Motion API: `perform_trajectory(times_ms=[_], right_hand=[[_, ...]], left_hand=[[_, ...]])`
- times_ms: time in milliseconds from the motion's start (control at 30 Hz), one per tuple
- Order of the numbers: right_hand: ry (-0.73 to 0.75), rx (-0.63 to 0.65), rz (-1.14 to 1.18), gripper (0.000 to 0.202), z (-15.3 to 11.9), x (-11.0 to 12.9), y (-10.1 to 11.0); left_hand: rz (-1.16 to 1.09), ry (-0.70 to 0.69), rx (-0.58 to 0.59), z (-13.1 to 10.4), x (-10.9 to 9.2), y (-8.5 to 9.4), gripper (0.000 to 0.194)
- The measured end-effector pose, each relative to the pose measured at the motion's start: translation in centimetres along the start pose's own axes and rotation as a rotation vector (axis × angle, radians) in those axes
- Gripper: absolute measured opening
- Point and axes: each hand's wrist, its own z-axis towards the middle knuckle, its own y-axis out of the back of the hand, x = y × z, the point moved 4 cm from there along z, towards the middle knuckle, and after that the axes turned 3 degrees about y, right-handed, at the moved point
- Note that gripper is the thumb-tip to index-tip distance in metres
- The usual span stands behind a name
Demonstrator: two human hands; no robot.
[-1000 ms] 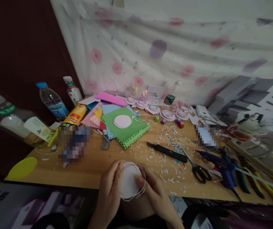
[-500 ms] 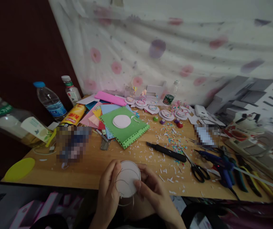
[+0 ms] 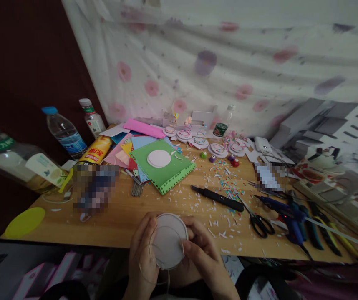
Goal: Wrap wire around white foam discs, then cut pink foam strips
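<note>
A round white disc [image 3: 168, 243] is held between both hands in front of the table's near edge. My left hand [image 3: 143, 250] grips its left side, the thumb on the rim. My right hand [image 3: 202, 252] pinches its right side, with thumb and fingers bent around the edge. A thin wire or cord [image 3: 140, 271] curves over the disc's face and hangs in a loop below it. Beyond the hands, a stack of white discs [image 3: 159, 158] lies on green patterned paper [image 3: 163, 183].
On the table [image 3: 113, 227] are a black cutter [image 3: 218, 198], scissors [image 3: 258, 223], a blue glue gun [image 3: 291, 218], pliers [image 3: 326, 229] and paper scraps. Bottles [image 3: 64, 133] stand at left. Decorated white discs [image 3: 218, 150] lie at the back. A yellow lid [image 3: 25, 222] is near the left edge.
The disc in my hands has shifted slightly down and right. The loose wire loop now hangs lower and further left. Both hands keep their hold.
</note>
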Motion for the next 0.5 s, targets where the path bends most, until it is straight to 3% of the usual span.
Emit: perform_trajectory(times_ms=[100, 200, 333, 500], right_hand=[[0.006, -0.013, -0.035, 0.025, 0.0, -0.2, 0.7], [-0.001, -0.038, -0.147, 0.025, -0.1, 0.0, 1.4], [-0.042, 0.018, -0.264, 0.024, -0.5, 0.6, 1.3], [-0.060, 0.115, -0.380, 0.029, -0.4, 1.0, 0.6]], left_hand=[[0.015, -0.001, 0.028, 0.0, -0.4, -0.1, 0.050], [0.096, 0.016, 0.138, 0.0, -1.1, -0.4, 0.041], [0.287, -0.084, 0.218, -0.1, -2.5, -0.4, 0.030], [0.463, -0.149, 0.274, -0.3, -3.5, -0.5, 0.037]])
